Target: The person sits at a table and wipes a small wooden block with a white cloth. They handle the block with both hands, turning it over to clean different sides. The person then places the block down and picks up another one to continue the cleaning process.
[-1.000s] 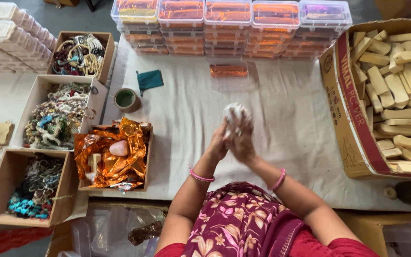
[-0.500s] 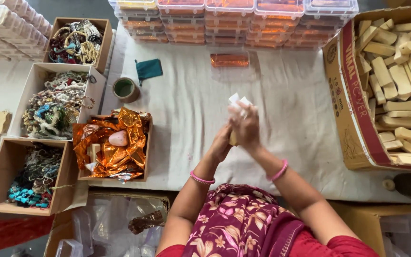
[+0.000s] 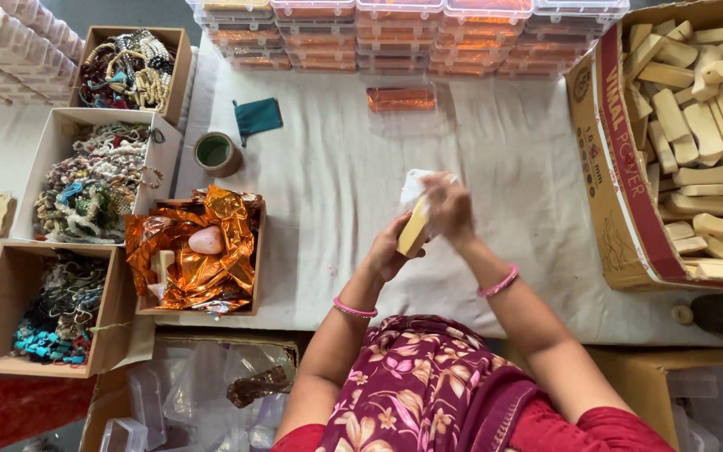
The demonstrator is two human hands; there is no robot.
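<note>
Wooden stick [image 3: 413, 228] gripped by left hand [image 3: 391, 248]; right hand [image 3: 449, 209] clutches white wrap [image 3: 416, 186].

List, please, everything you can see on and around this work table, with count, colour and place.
wooden block: one, pale yellow, held in both hands
white cloth: one, at the block's top
carton of wooden blocks: one, brown, right
clear plastic boxes: many, stacked along far edge
bead boxes: three, cardboard, left
box of orange foil: one, left of centre
tape roll: one, green
pouch: one, teal
left hand: grips block
right hand: on cloth
</note>
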